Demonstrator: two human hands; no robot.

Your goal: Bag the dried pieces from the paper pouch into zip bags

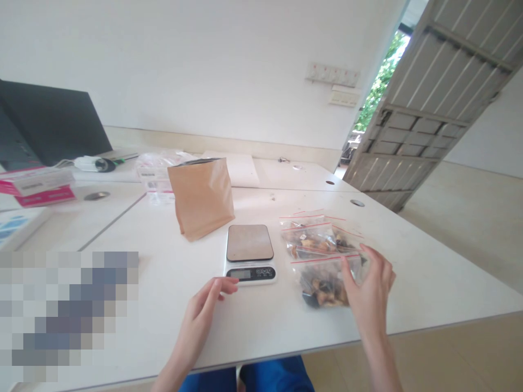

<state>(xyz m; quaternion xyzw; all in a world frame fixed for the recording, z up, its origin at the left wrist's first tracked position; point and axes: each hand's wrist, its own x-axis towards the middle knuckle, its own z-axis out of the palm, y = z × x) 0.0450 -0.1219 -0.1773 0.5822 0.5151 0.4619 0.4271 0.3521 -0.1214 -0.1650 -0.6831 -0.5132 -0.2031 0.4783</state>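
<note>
The left hand is lying near the table's near edge; its fingers are loosely curled and holding nothing, with the fingertips just touching the front of the one small scale; the right hand is resting on the nearest snack bag, fingers spread open over it, not far from the near edge; at least three such clear bags are lying in a pile right of the scale; one brown paper bag is standing just behind the scale; bare white tabletop is stretching far and right; a white wall is standing beyond.
</note>
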